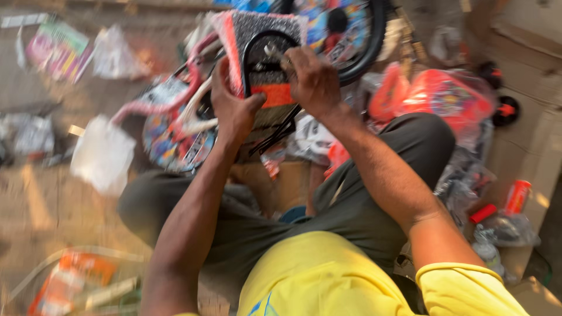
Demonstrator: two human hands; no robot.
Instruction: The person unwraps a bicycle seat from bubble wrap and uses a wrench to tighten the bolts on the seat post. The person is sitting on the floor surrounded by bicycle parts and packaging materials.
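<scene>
Both hands (234, 108) (313, 79) blurred on bicycle seat (266, 35)

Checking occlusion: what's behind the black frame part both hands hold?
Behind the black frame part held by left hand and right hand: a bike wheel. Its lower half is covered.

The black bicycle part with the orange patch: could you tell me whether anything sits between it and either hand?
Nothing visible does: the left hand and the right hand both already grip the black bicycle part.
</scene>
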